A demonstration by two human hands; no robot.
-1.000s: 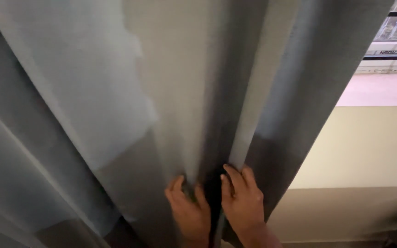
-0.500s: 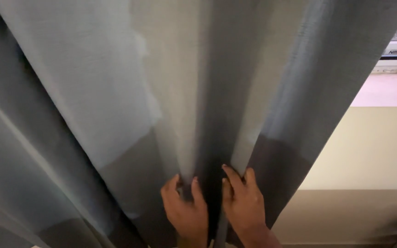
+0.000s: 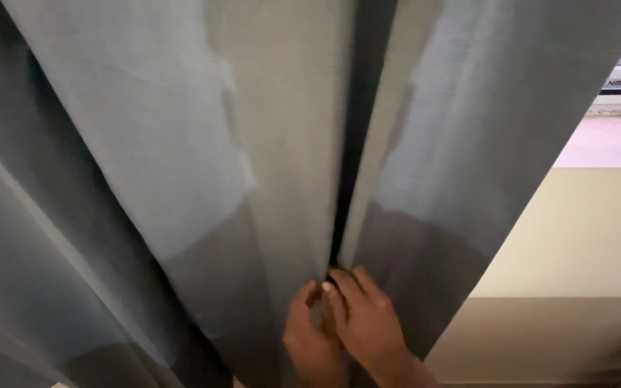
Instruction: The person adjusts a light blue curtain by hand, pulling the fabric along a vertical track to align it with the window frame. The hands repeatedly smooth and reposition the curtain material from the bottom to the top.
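My left hand [image 3: 309, 338] and right hand [image 3: 368, 327] are pressed close together, fingers pinching two folds of the grey curtain [image 3: 282, 144] at the foot of its dark central gap. The curtain hangs across the left and centre; the cream wall [image 3: 576, 237] and window sill [image 3: 612, 140] lie right.

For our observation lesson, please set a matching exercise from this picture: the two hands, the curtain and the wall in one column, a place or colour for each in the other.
Things:
1. left hand
2. right hand
3. curtain
4. wall

Descriptions:
A. cream, at the right edge
B. grey, hanging in long folds
C. partly tucked under the other hand at the fold
D. on top, fingers on the fold's right side

Pairs: 1-C, 2-D, 3-B, 4-A
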